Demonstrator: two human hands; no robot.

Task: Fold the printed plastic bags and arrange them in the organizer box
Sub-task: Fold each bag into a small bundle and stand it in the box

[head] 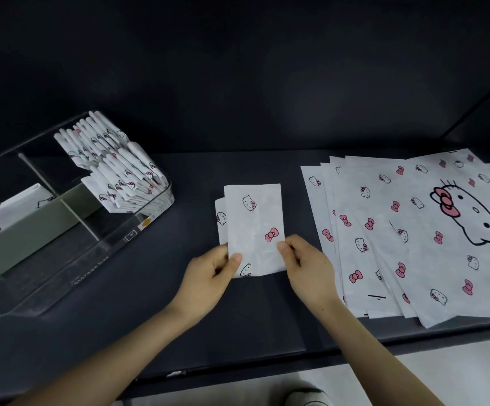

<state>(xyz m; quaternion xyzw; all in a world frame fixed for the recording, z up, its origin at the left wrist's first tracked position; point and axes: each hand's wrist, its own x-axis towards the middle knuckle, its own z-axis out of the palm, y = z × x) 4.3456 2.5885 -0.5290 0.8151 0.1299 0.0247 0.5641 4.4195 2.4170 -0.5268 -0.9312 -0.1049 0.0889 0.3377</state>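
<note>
Nearest, the left hand [211, 273] and right hand [308, 268] each pinch a near corner of the bag [252, 227]. The fingers [235, 259] are curled, thumbs on top and the rest tucked under the edge. The bag lies on the tabletop [196, 323] at 12 o'clock from the hands, already folded to a narrow upright panel, with a second layer peeking out along its left side.

The step in hand looks like the last fold or two. The next move probably calls for lifting the near edge toward 12 o'clock, lining up the edges, and pressing the crease flat so the slick plastic does not spring open.

At 2 o'clock, a stack [413, 230] of unfolded bags lies fanned, so much of the task remains. At 10 o'clock sits the clear box [70, 276]. Its far-right compartment holds folded bags [114, 165] packed on edge. The finished bag would go in there beside them or in a nearer compartment.
</note>
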